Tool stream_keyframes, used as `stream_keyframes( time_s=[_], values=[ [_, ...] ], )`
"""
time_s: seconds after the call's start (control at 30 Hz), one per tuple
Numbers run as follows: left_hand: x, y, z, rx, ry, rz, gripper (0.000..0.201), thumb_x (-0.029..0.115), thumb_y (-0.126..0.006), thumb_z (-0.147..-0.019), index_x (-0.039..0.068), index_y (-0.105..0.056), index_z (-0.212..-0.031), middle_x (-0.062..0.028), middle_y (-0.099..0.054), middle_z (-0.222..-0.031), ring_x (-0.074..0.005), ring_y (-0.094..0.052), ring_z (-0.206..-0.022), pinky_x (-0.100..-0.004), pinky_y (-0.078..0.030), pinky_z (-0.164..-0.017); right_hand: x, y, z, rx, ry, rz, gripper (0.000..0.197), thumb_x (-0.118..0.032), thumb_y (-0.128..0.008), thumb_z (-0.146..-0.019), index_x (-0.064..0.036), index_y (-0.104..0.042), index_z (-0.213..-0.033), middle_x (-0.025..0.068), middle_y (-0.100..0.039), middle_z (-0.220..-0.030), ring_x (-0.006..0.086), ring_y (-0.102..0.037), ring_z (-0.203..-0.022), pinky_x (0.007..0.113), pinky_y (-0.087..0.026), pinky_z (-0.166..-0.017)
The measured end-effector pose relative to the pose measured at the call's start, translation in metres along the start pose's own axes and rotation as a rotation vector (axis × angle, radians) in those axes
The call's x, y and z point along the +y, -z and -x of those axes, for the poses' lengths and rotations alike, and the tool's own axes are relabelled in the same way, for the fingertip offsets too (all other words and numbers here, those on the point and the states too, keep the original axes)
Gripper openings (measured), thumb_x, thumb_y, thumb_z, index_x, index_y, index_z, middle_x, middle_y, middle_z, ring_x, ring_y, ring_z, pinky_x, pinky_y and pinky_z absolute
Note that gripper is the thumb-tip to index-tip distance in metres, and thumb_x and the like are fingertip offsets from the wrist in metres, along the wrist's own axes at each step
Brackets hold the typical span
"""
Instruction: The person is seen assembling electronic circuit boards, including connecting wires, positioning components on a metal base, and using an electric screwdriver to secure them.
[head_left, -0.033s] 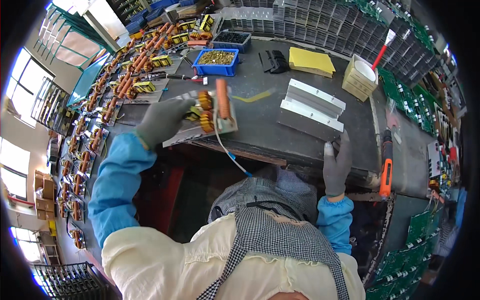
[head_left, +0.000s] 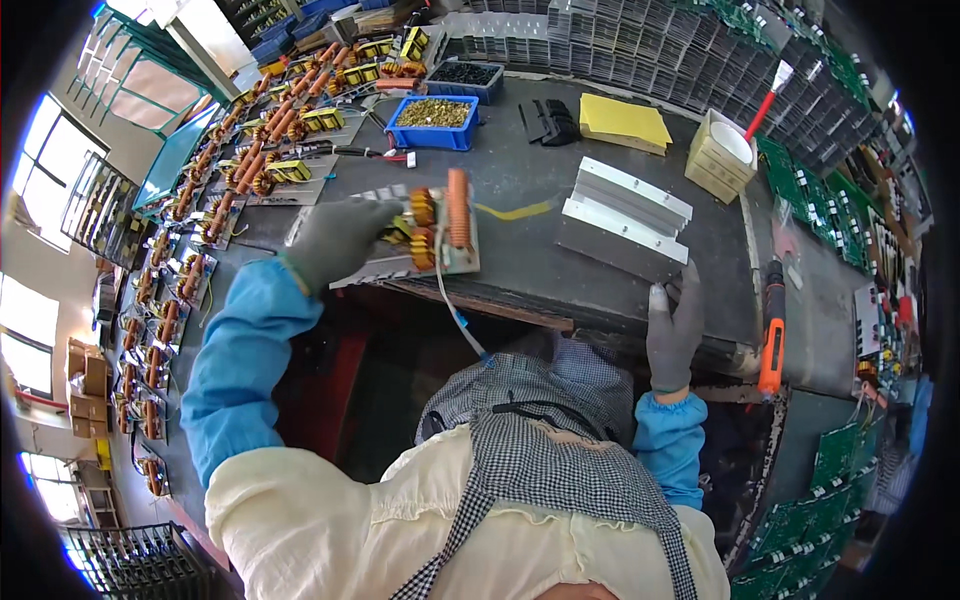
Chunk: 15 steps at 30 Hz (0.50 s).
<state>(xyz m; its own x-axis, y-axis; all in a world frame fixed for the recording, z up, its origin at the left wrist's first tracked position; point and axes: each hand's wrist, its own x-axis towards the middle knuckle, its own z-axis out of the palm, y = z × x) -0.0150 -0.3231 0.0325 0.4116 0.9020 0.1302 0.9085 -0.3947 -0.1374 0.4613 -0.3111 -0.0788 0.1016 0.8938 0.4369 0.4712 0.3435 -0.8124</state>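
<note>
My left hand (head_left: 342, 240), in a grey glove, is closed on the inner part of a coil assembly (head_left: 458, 215), near its yellow transformer. This is a flat plate bearing two orange ring coils and an upright copper-coloured coil. A white cable (head_left: 447, 290) hangs from it over the bench edge toward my apron. The fingertips hide part of the plate. My right hand (head_left: 675, 335), also gloved, lies at the bench's front edge with fingers stretched out and nothing held. Its fingertips are next to the near right corner of a silver finned heat sink (head_left: 625, 225).
Behind are a blue bin of brass-coloured screws (head_left: 432, 124), yellow sheets (head_left: 625, 122) and a box with a white roll (head_left: 722, 155). An orange electric screwdriver (head_left: 772, 340) lies at right. Several coil assemblies (head_left: 250, 175) fill the left; metal parts (head_left: 650, 60) are stacked at the back.
My left hand and the coil assembly have shifted slightly right and toward me, with the white cable swinging along. My right hand and the heat sink stay where they were.
</note>
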Motion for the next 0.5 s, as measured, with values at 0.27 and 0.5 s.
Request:
stream_keyframes(
  time_s=[0.27, 0.5],
  values=[
    [0.016, -0.011, -0.011, 0.185, 0.049, 0.016, 0.06, 0.007, -0.077, -0.082, 0.011, -0.06, -0.139, -0.0122, -0.074, -0.115, -0.0345, -0.071, -0.108, -0.0478, -0.057, -0.092, 0.001, -0.006, 0.0, -0.017, -0.032, 0.091, 0.059, -0.009, -0.064, -0.101, 0.0022, -0.046, -0.156, 0.02, -0.059, -0.144, 0.0297, -0.062, -0.125, 0.041, -0.05, -0.108],
    [0.123, -0.015, 0.038, 0.285, 0.514, 0.594, 0.037, 0.019, -0.085, -0.087, 0.002, -0.07, -0.116, -0.0125, -0.075, -0.091, -0.0259, -0.074, -0.074, -0.0362, -0.058, -0.069, -0.009, -0.016, 0.023, 0.33, 0.132, -0.006, 0.046, -0.005, -0.063, -0.101, 0.003, -0.054, -0.145, 0.0197, -0.06, -0.143, 0.0315, -0.063, -0.124, 0.044, -0.051, -0.107]
  ],
)
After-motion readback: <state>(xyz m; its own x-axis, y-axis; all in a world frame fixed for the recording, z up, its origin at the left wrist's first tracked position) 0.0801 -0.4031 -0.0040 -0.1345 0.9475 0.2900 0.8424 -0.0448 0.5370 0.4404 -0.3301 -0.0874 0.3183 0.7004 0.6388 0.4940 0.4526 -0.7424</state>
